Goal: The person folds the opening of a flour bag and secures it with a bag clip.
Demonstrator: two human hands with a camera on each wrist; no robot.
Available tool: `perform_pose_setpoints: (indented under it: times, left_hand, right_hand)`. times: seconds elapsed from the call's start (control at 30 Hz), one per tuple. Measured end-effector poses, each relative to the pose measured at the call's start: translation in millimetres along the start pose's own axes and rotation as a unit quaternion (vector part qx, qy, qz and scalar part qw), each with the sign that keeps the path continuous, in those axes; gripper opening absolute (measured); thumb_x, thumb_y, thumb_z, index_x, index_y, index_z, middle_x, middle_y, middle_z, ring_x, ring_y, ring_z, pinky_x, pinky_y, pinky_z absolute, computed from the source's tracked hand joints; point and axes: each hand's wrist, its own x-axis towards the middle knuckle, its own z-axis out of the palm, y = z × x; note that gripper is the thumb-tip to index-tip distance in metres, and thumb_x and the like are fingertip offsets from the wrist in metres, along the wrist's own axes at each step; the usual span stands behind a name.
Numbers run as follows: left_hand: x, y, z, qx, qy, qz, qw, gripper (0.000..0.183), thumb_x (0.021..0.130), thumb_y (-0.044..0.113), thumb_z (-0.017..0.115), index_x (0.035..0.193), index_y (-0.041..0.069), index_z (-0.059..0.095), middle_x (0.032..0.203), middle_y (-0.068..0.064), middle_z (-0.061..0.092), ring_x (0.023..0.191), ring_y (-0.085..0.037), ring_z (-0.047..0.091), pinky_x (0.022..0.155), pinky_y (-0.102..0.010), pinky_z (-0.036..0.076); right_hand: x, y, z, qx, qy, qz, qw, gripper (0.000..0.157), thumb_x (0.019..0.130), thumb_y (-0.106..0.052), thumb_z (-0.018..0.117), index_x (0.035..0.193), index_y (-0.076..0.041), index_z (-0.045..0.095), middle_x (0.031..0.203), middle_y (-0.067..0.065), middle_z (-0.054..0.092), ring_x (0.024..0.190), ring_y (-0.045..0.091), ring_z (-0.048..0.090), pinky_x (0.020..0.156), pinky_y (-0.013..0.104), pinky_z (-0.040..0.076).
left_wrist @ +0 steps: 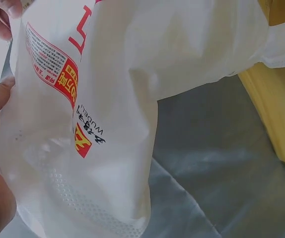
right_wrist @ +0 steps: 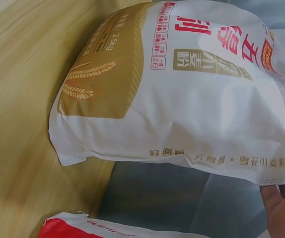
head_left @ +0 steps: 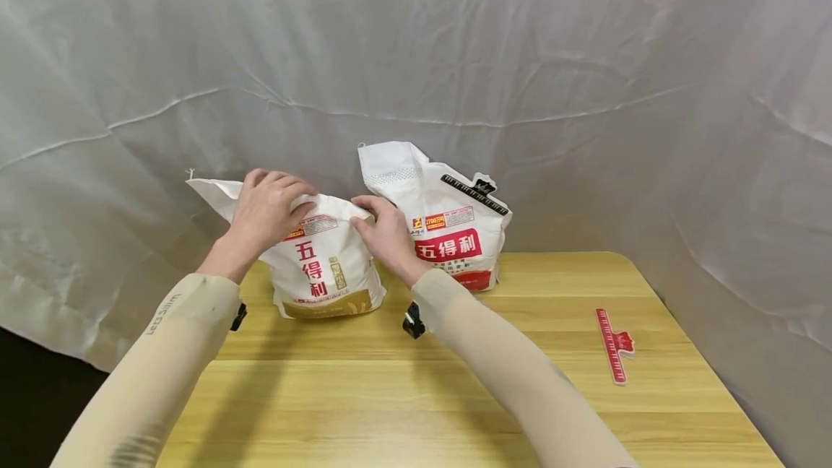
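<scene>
A white flour bag (head_left: 354, 258) with a gold lower band stands at the left of the table, its top folded over. My left hand (head_left: 268, 206) grips the top edge from the left, thumb in front. At the top right corner my right hand (head_left: 388, 235) pinches the same bag. In the right wrist view, the fingers (right_wrist: 274, 198) hold the corner of the flour bag (right_wrist: 182, 114). The left wrist view shows the thumb (left_wrist: 1, 94) against the bag (left_wrist: 112, 173). The fingers behind the bag are partly hidden.
To the right stands a second flour bag (head_left: 448, 219) with a red label, its slanted top closed by a black bag clip (head_left: 474, 195). A red bag clip (head_left: 612, 347) lies on the wooden table (head_left: 364, 410) at the right. Grey cloth (head_left: 416, 42) hangs behind.
</scene>
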Motion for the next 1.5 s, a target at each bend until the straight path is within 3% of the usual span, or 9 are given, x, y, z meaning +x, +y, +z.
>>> perform_pose_setpoints:
  times: [0.17, 0.33, 0.6, 0.77, 0.97, 1.13, 1.5]
  left_hand:
    - [0.2, 0.8, 2.6, -0.003, -0.047, -0.031, 0.9984, 0.025, 0.094, 0.021, 0.078, 0.117, 0.011, 0.075, 0.121, -0.010, 0.075, 0.120, -0.035, 0.063, 0.109, -0.059, 0.035]
    - [-1.3, 2.0, 5.5, -0.005, -0.063, -0.054, 0.9965, 0.026, 0.096, 0.020, 0.076, 0.120, 0.011, 0.073, 0.124, -0.010, 0.073, 0.122, -0.035, 0.062, 0.109, -0.060, 0.034]
    - [-3.2, 2.8, 9.8, -0.008, -0.047, -0.066, 0.9967, 0.021, 0.098, 0.016, 0.073, 0.119, 0.011, 0.071, 0.122, -0.011, 0.073, 0.118, -0.037, 0.062, 0.103, -0.057, 0.036]
    - [-2.6, 1.5, 11.6, -0.008, -0.027, -0.063, 0.9976, 0.018, 0.099, 0.013, 0.071, 0.117, 0.010, 0.070, 0.120, -0.012, 0.074, 0.114, -0.037, 0.063, 0.099, -0.057, 0.036]
    - [-2.2, 1.2, 12.6, -0.015, -0.033, -0.072, 0.9967, 0.015, 0.100, 0.014, 0.069, 0.115, 0.011, 0.070, 0.120, -0.012, 0.074, 0.113, -0.037, 0.063, 0.099, -0.057, 0.036]
    - [-1.2, -0.3, 10.9, -0.031, -0.038, -0.088, 0.9949, 0.014, 0.101, 0.015, 0.069, 0.114, 0.013, 0.071, 0.118, -0.009, 0.076, 0.114, -0.035, 0.063, 0.101, -0.058, 0.034]
    - [-2.6, -3.9, 12.5, -0.063, -0.043, -0.102, 0.9919, 0.011, 0.102, 0.018, 0.067, 0.112, 0.015, 0.071, 0.116, -0.009, 0.076, 0.112, -0.034, 0.062, 0.100, -0.056, 0.032]
  right_hand:
    - [0.3, 0.6, -0.6, -0.017, 0.003, 0.001, 1.000, 0.033, 0.096, -0.016, 0.076, 0.129, -0.016, 0.072, 0.129, 0.000, 0.071, 0.122, 0.015, 0.065, 0.107, 0.027, 0.046]
    - [0.9, 1.8, 1.9, -0.028, 0.007, 0.000, 1.000, 0.031, 0.096, -0.018, 0.076, 0.127, -0.017, 0.073, 0.128, 0.000, 0.071, 0.123, 0.015, 0.064, 0.107, 0.027, 0.046]
    - [-3.5, 1.6, 8.1, -0.053, 0.024, 0.008, 0.998, 0.030, 0.097, -0.024, 0.075, 0.127, -0.020, 0.071, 0.129, -0.005, 0.069, 0.123, 0.014, 0.063, 0.105, 0.026, 0.048]
    - [-4.6, 0.7, 11.3, -0.018, 0.041, 0.034, 0.998, 0.025, 0.098, -0.020, 0.072, 0.124, -0.021, 0.073, 0.123, -0.004, 0.071, 0.118, 0.013, 0.065, 0.101, 0.027, 0.050]
    - [-5.8, 4.1, 14.4, 0.027, 0.059, 0.070, 0.995, 0.017, 0.099, -0.016, 0.070, 0.116, -0.019, 0.075, 0.111, -0.004, 0.075, 0.101, 0.011, 0.067, 0.089, 0.028, 0.053]
    - [-4.8, 7.9, 16.6, 0.047, 0.070, 0.060, 0.995, 0.016, 0.098, -0.012, 0.071, 0.112, -0.017, 0.076, 0.107, -0.003, 0.076, 0.092, 0.009, 0.067, 0.081, 0.025, 0.053]
    - [-6.9, 10.1, 17.6, 0.059, 0.080, 0.050, 0.994, 0.015, 0.097, -0.008, 0.072, 0.109, -0.013, 0.077, 0.106, 0.000, 0.077, 0.089, 0.010, 0.068, 0.079, 0.022, 0.054]
